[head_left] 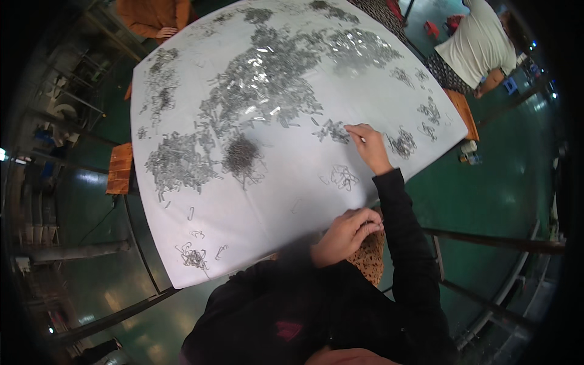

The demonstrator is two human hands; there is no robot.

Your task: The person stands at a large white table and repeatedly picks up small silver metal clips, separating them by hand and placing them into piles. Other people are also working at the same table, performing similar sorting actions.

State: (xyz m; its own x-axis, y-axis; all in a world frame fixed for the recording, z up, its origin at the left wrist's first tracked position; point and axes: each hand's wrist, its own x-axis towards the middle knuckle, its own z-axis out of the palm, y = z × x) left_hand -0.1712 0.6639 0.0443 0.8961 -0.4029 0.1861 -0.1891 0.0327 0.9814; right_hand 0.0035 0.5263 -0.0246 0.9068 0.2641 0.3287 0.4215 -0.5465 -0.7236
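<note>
My right hand [370,146] reaches over the white table, thumb and fingertips pinched together at the edge of a small pile of flat grey metal pieces [332,131]. Whatever sits between those fingertips is too small to make out. Closer to my body, at the table's near edge, my left hand [348,236] is closed, thumb pressed against the fingers; anything in its pinch is hidden. Between the hands and a little to the left lies a loose cluster of thin bent wire hooks [345,177]. Another tangle of wire hooks [402,143] rests just right of my right hand.
A broad heap of shiny metal pieces [261,73] spreads across the white table [274,213]. A dark wire bundle [241,155] lies left of centre, more hooks [193,257] at the near left corner. One person [477,45] is at the far right, another [152,18] far left. Wooden benches [119,169] flank the table.
</note>
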